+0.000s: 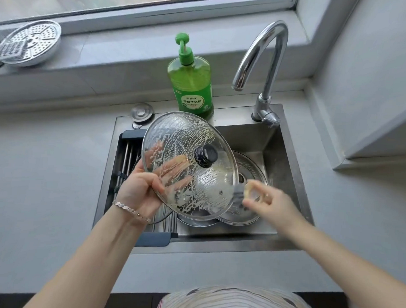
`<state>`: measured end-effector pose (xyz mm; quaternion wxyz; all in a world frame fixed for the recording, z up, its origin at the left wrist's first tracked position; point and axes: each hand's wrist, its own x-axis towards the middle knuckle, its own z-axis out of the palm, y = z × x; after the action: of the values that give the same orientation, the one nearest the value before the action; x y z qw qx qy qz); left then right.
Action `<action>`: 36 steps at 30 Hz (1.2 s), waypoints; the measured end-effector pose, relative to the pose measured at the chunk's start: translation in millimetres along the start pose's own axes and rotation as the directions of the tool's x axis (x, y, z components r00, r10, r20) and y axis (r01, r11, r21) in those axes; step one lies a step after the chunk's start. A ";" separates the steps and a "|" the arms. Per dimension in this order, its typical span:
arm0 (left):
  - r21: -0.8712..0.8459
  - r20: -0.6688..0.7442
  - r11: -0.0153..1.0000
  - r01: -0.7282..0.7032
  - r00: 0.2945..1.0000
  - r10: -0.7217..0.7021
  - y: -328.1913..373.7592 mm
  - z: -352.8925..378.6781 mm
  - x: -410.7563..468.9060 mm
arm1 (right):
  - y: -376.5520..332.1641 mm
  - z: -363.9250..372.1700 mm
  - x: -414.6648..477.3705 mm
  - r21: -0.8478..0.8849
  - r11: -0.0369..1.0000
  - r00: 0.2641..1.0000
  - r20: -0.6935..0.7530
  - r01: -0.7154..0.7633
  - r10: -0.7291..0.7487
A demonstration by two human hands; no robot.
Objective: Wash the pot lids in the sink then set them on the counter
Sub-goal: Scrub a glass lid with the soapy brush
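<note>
Overhead, grey counter (46, 183) around steel sink (287, 156); window sill (132, 47) behind.

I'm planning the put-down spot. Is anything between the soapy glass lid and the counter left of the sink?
Nothing visible does. The left hand holds the glass lid above the sink. The drain rack at the sink's left end lies lower than the lid, before the counter.

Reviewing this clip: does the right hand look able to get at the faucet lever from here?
Probably yes: the right hand is beside the glass lid's right edge, with only open sink between it and the faucet lever. Its fingers hold a blurred sponge, though.
</note>
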<state>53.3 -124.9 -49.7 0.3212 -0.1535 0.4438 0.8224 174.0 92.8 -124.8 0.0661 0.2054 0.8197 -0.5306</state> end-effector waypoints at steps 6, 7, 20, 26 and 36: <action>-0.001 0.087 0.991 0.134 0.987 -0.134 3.7 -0.6 3.9 | -54.0 -21.8 27.6 0.273 0.960 0.993 -0.111 0.056 -0.026; 0.032 0.118 0.985 0.167 0.978 -0.170 4.7 2.1 3.4 | -64.7 -20.1 30.2 0.218 0.975 0.998 -0.048 0.046 -0.036; 0.323 -0.006 0.939 0.119 0.992 -0.124 3.8 38.1 12.8 | -73.7 13.6 37.9 0.436 0.887 0.967 -0.121 -0.151 0.224; 0.271 -0.271 0.963 -0.007 0.959 0.083 -46.1 41.6 6.7 | -84.9 18.8 47.2 0.525 0.839 0.942 -0.190 -0.140 0.276; 0.148 -0.440 0.987 -0.053 0.891 0.114 -47.0 25.1 22.0 | -68.9 33.8 -19.6 -0.485 0.812 0.931 0.012 0.325 -0.365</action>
<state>69.0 -76.7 -77.1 0.1842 -0.2975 0.5654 0.7469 160.1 32.9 -74.8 -0.0162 0.0521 0.9506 -0.3056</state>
